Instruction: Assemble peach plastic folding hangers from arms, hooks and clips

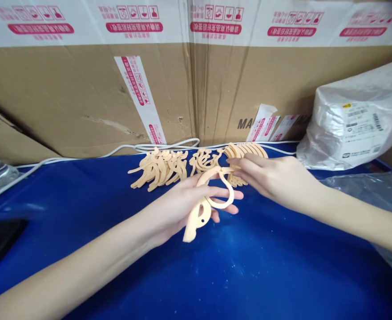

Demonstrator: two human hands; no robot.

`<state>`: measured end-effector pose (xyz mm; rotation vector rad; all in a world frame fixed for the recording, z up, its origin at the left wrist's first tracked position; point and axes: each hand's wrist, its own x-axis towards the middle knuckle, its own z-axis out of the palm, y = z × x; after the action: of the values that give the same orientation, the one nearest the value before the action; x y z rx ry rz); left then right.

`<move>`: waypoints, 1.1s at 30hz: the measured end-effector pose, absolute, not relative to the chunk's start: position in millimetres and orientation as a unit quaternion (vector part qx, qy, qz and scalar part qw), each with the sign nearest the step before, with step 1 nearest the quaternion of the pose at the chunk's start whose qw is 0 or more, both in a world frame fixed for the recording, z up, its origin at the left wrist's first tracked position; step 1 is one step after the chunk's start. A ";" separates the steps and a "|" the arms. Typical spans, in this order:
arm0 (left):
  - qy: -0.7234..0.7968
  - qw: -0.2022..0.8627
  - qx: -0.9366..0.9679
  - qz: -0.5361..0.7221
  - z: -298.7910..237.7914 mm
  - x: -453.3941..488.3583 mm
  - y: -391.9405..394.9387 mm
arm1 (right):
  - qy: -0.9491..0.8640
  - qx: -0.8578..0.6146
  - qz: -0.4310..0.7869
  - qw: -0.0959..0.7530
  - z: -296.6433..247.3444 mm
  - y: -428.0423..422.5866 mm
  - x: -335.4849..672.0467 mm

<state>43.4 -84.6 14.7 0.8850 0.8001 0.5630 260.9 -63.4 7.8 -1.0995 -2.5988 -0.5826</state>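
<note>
My left hand (187, 198) holds a cream-coloured curved piece (191, 224), with a thick bar, a hook-like loop and a rounded part with a small dark hole. The bar rests across the palm, and some fingers pass behind the loop and stick out beyond it. At the upper end of the piece my right hand (274, 175) has its fingers pinched on a narrow flat cream tip. Whether that tip is a separate part I cannot tell. Behind the hands lie a heap of wavy cream pieces (160, 169), smaller hooked pieces (203, 159) and a row of curved pieces (249, 149).
Large cardboard boxes (92, 93) form a wall behind the blue table surface (249, 266). A white cable (115, 150) runs along their base. At the right stand a wrapped parcel (356, 120) and clear plastic film (376, 191); a black object (2, 240) lies at the left.
</note>
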 end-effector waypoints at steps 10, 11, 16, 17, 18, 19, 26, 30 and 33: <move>0.454 0.740 0.446 0.219 24.2 54.9 -87.5 | -0.886 -0.429 0.102 0.145 12.7 -65.7 251.8; 0.462 0.724 0.467 0.211 25.0 55.5 -84.8 | -0.879 -0.429 0.131 0.163 15.6 -63.6 251.4; 0.457 0.601 0.598 0.269 11.4 54.5 -67.3 | -0.834 -0.453 0.229 0.217 20.9 -38.5 263.0; 0.459 0.579 0.613 0.278 8.9 54.6 -64.6 | -0.813 -0.476 0.253 0.220 19.4 -30.7 268.4; 0.466 0.572 0.617 0.275 7.8 55.4 -62.4 | -0.796 -0.504 0.251 0.220 17.1 -22.4 274.3; 0.476 0.573 0.610 0.270 8.4 57.0 -60.6 | -0.787 -0.533 0.226 0.213 14.1 -14.0 280.2; 0.462 0.621 0.555 0.305 24.4 83.9 -40.4 | -0.772 -0.599 0.088 0.194 -7.7 25.4 293.2; 0.451 0.640 0.531 0.326 25.4 93.2 -26.2 | -0.787 -0.586 0.070 0.179 -6.8 24.0 285.6; 0.458 0.671 0.478 0.333 25.0 92.2 -20.6 | -0.782 -0.595 0.054 0.179 3.6 11.8 277.0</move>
<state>92.2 -20.6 25.0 1.0775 1.0319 0.7509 277.0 11.8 3.6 -1.6827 -2.2107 0.1541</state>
